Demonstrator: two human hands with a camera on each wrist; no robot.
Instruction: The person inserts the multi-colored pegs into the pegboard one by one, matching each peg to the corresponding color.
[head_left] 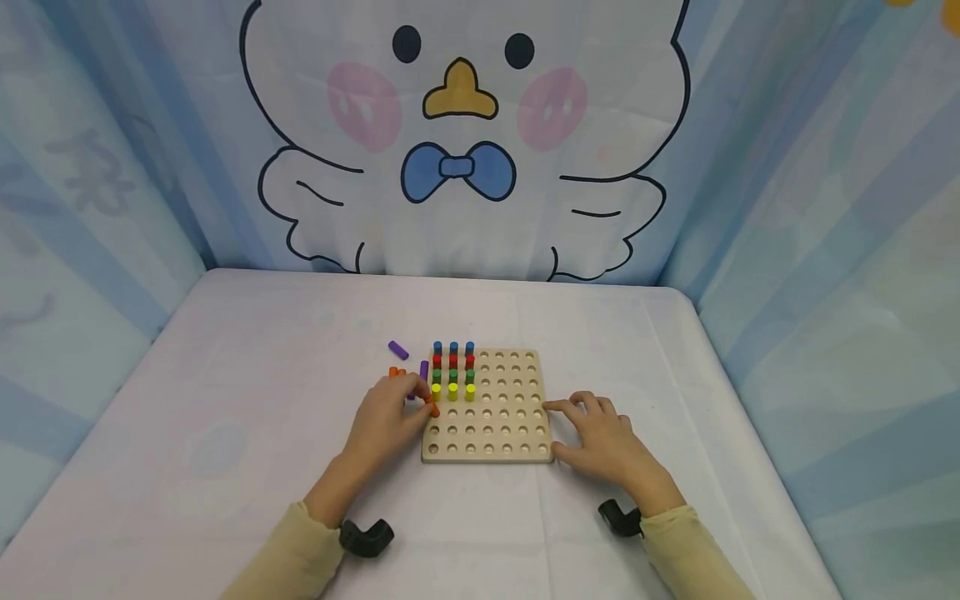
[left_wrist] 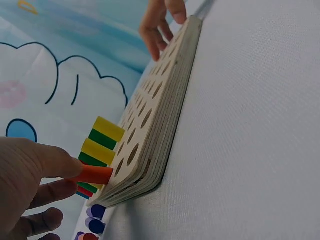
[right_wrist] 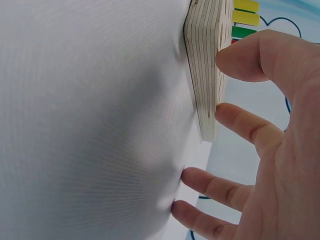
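Observation:
A square wooden pegboard (head_left: pixel 510 422) with rows of round holes lies on the table. My left hand (head_left: pixel 384 418) pinches an orange peg (left_wrist: pixel 96 174) between thumb and fingers, its lower end at a hole near the board's left edge, in front of the yellow row. Behind it stand short rows of pegs in the left columns: yellow pegs (head_left: pixel 453 392), green pegs (head_left: pixel 453 377), red pegs (head_left: pixel 453 362) and blue pegs (head_left: pixel 453 347). At the board's right edge, my right hand (head_left: pixel 609 440) rests with thumb and index fingertips against the wood, its other fingers spread over the cloth.
Left of the board are loose pegs, among them a purple peg (head_left: pixel 398 350) farther back and orange pegs (head_left: pixel 393 372) partly hidden by the left hand. A white cloth (head_left: pixel 247 417) covers the table. Printed curtains (head_left: pixel 457 225) hang behind and at both sides.

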